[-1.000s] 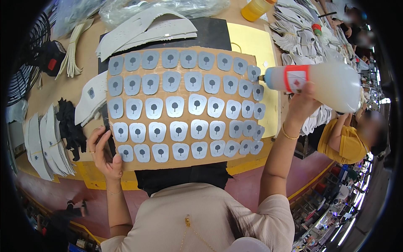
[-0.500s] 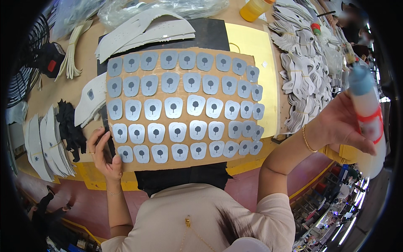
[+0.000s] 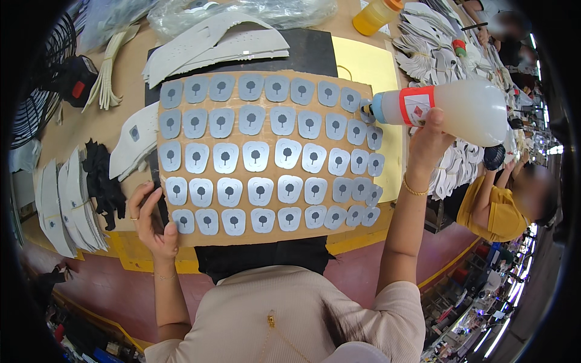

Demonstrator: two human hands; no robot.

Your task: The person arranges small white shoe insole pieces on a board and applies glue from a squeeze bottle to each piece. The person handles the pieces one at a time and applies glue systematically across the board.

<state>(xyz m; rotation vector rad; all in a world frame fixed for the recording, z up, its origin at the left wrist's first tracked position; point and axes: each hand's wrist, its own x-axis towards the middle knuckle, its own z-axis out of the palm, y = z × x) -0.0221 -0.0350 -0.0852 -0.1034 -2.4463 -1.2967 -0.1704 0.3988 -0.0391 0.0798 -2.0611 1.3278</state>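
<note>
Right hand point(image 3: 431, 136) grips squeeze bottle point(image 3: 460, 107) — lying level, nozzle leftward.

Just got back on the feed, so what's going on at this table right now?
A person stands at a worktable. The right hand holds a white squeeze bottle on its side, blue nozzle at the upper right corner of a cardboard sheet covered in rows of grey cut pieces. The left hand rests on the sheet's lower left edge.
</note>
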